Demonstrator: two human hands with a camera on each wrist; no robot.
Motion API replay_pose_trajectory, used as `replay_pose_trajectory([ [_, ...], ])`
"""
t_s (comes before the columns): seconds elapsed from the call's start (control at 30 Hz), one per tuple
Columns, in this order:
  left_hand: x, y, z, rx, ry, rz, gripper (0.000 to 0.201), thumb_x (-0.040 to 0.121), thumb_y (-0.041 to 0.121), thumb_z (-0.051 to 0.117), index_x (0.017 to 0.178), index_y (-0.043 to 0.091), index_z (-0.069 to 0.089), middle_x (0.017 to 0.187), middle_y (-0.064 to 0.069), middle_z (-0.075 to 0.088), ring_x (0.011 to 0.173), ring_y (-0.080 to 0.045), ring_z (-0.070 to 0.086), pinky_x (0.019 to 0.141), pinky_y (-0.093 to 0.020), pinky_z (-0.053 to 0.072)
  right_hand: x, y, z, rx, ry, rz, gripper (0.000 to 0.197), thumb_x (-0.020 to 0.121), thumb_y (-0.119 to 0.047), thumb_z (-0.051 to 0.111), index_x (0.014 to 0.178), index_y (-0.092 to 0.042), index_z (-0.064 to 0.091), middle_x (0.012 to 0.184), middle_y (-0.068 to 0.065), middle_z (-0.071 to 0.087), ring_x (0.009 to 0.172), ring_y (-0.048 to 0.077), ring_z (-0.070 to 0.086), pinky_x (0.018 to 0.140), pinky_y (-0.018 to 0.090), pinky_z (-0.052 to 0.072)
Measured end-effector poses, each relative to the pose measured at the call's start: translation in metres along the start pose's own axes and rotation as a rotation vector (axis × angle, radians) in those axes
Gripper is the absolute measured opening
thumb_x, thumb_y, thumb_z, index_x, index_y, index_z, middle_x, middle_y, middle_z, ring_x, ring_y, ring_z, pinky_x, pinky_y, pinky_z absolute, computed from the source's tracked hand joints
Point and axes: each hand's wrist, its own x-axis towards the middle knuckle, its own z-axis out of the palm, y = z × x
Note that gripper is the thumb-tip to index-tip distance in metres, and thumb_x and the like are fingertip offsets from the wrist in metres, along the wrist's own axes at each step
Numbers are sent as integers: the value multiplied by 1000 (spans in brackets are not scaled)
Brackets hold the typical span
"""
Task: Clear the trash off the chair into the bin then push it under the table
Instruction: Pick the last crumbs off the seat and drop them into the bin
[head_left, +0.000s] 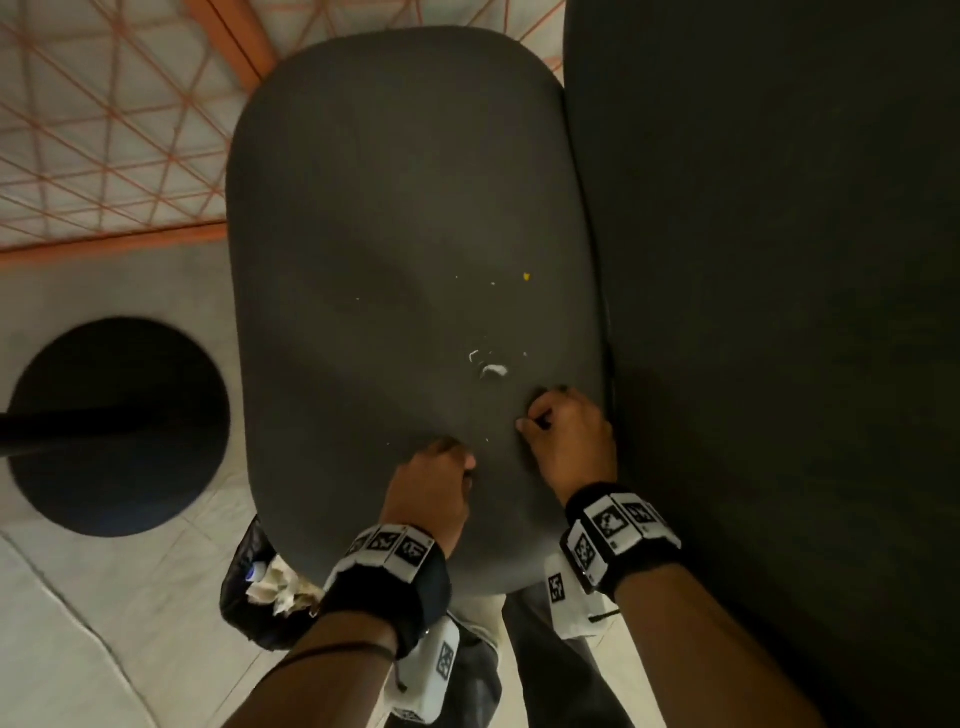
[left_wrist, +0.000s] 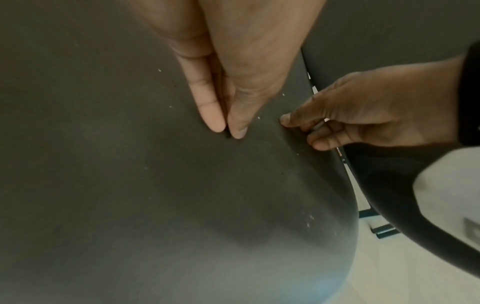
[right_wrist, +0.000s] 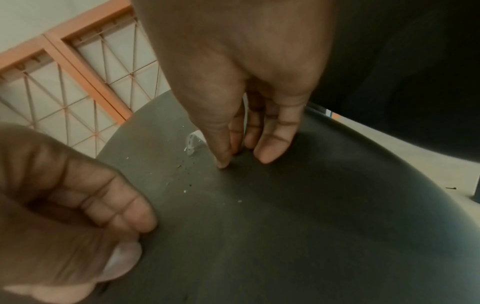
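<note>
The dark grey chair seat (head_left: 395, 208) fills the middle of the head view. Small white scraps (head_left: 491, 370) and a yellow crumb (head_left: 526, 277) lie on its right half, with fine crumbs scattered around. My left hand (head_left: 467, 460) rests at the seat's near edge, and its thumb and forefinger (left_wrist: 228, 131) pinch a tiny dark bit. My right hand (head_left: 530, 415) is just below the white scraps (right_wrist: 191, 144). Its thumb and fingertips (right_wrist: 233, 158) are bunched together on the seat, pinching at a crumb too small to make out.
A black-bagged bin (head_left: 244, 608) holding crumpled paper (head_left: 275, 582) stands on the floor below the seat's near left corner. The chair's dark backrest (head_left: 779, 312) rises on the right. A round black base (head_left: 119, 426) with a pole sits left, and an orange grid fence (head_left: 104, 130) lies beyond.
</note>
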Motion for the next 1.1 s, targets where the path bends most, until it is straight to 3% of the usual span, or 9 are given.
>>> replay_pose_trajectory([
  [0.1,4,0,-3,6,-12,-5,24,91,20,53,109,25,66,116,-2,67,107,-28,62,87,-35,46,5,0,-3,27,-17,17,15,82,-37,69,88,-23,67,104,2,63,92,23,63,78,33,51],
  [0.2,11,5,-6,-36,-29,-60,19,84,18,58,100,25,67,107,-1,71,103,-28,64,84,-33,47,12,-8,-6,122,-22,-1,27,79,-38,71,101,-25,64,110,2,62,95,20,62,84,35,52],
  [0.37,42,13,-27,-333,181,-168,20,71,10,65,70,29,61,77,7,67,83,-23,68,81,-32,53,35,-34,-7,234,54,-110,40,79,-31,72,116,-24,57,121,2,56,108,20,57,91,40,50],
  [0.6,93,26,-49,-323,274,-129,22,77,15,65,97,23,69,110,-7,66,99,-31,64,90,-35,51,71,-46,-8,56,19,-260,11,86,-16,64,94,-15,71,106,9,63,91,28,64,77,40,53],
  [0.7,93,30,-47,-168,250,-80,24,84,18,62,107,18,68,121,-10,59,103,-35,62,86,-37,47,75,-39,-8,163,55,-183,5,84,-14,67,84,-16,71,96,8,69,85,27,66,78,41,55],
  [0.8,93,32,-47,-57,201,-24,24,89,20,58,110,15,66,123,-11,57,103,-36,61,85,-39,47,65,-28,-13,315,97,-49,4,84,-12,69,85,-14,72,88,5,73,79,18,67,78,32,56],
  [0.93,100,33,-53,39,171,29,20,88,18,54,101,11,68,112,-14,64,100,-41,62,83,-43,49,40,-8,-10,544,126,136,10,82,-7,69,85,-17,70,78,-1,70,73,16,68,74,39,61],
  [1.03,106,41,-61,125,118,-9,23,89,12,50,104,8,67,109,-19,64,101,-46,61,85,-46,51,16,2,-2,635,92,256,19,81,-10,72,92,-24,68,79,0,71,74,18,70,74,41,61],
  [1.1,111,46,-63,153,88,-44,26,91,13,49,111,7,64,115,-22,62,106,-46,59,87,-46,49,-1,7,4,634,49,285,19,80,-13,75,86,-29,68,78,-2,72,74,18,70,74,40,60],
])
